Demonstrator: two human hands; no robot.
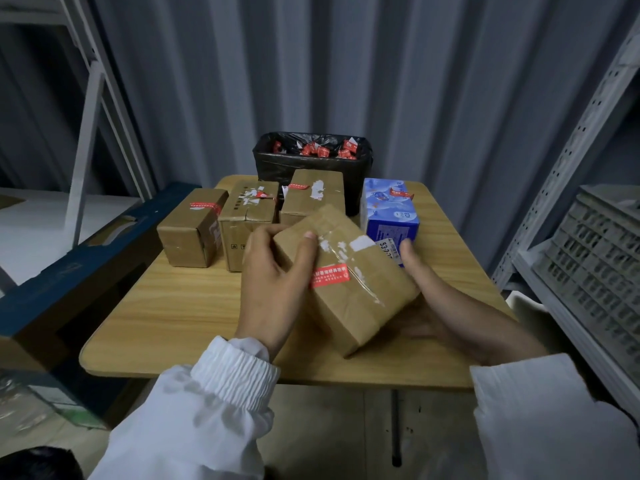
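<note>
A brown cardboard parcel (349,282) with clear tape, white label scraps and a red sticker (329,276) is held tilted above the wooden table (166,306). My left hand (273,282) grips its left side, thumb lying on top near the tape. My right hand (446,306) cradles it from below and the right, thumb up beside its far corner. Behind it stand three more brown parcels (192,226) (247,221) (313,195) and a blue box (389,211), each carrying a red sticker.
A bin lined with a black bag (311,168) at the table's far edge holds several red stickers. Grey metal shelving with a plastic crate (595,258) stands on the right. A blue-edged carton (69,271) and white shelf frame are on the left.
</note>
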